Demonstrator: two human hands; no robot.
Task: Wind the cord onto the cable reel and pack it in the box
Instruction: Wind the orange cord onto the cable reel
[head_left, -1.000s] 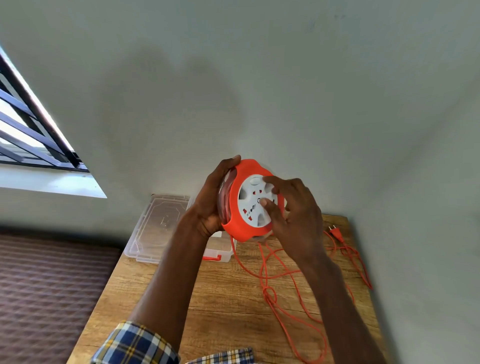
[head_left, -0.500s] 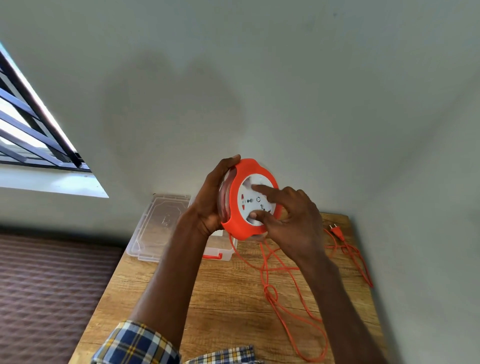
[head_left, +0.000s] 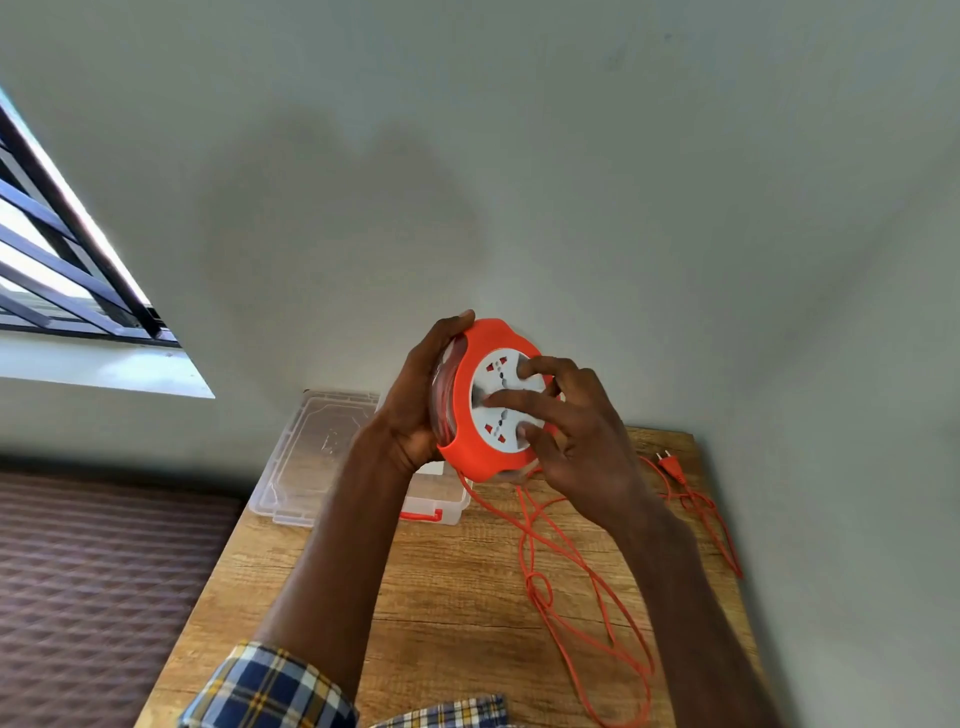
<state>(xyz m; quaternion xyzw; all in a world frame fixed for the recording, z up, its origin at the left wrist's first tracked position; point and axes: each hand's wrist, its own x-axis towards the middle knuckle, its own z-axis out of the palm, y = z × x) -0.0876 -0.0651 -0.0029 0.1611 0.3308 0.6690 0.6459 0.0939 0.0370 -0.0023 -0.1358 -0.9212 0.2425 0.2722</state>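
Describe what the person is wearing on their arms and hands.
Both forearms are bare. The left arm's sleeve, a checked fabric in navy, white and yellow, ends near the elbow at the frame's bottom edge; a strip of the same check shows further right. No gloves, rings or watch are visible on the left hand or the right hand.

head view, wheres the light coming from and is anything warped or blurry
Head view: daylight enters from the barred window at left; soft shadow on the wall above the cable reel; wide-angle bending stretches the edges; the plaid sleeve and brown surface at lower left look smeared.
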